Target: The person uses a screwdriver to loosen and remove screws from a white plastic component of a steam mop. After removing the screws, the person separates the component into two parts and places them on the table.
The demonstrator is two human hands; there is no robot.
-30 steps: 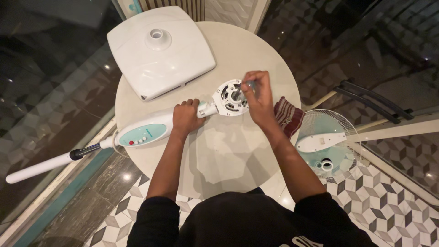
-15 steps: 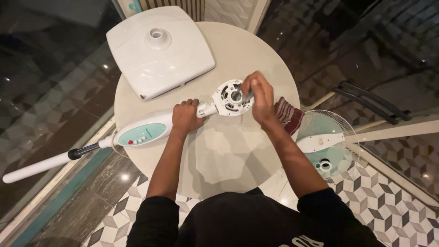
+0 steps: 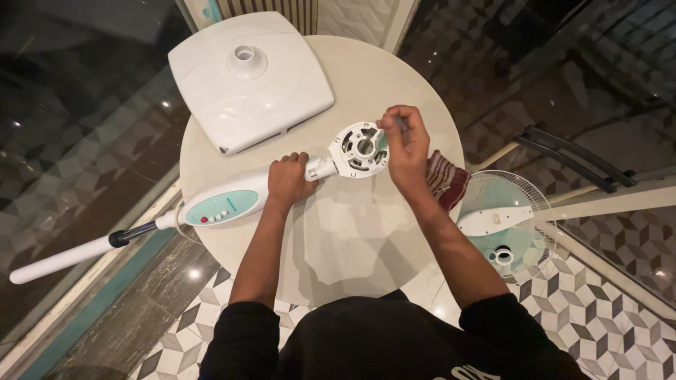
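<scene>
A: Change since a second ago?
B: Little. My left hand [image 3: 287, 181] still grips the fan neck [image 3: 320, 167] on the worktop [image 3: 366, 246]; right fingers [image 3: 394, 130] stay pinched on a small tool at the motor mount [image 3: 359, 149]

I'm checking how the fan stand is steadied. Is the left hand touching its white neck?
Touching. The head view shows the left hand closed around the fan stand at its white neck, fingers wrapped over it with no gap.

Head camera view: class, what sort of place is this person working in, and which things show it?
Probably a home or lounge, not a workshop: a round table serves as bench, the floor has patterned tiles, and the fan's square base and wire guard lie loose around.
</scene>
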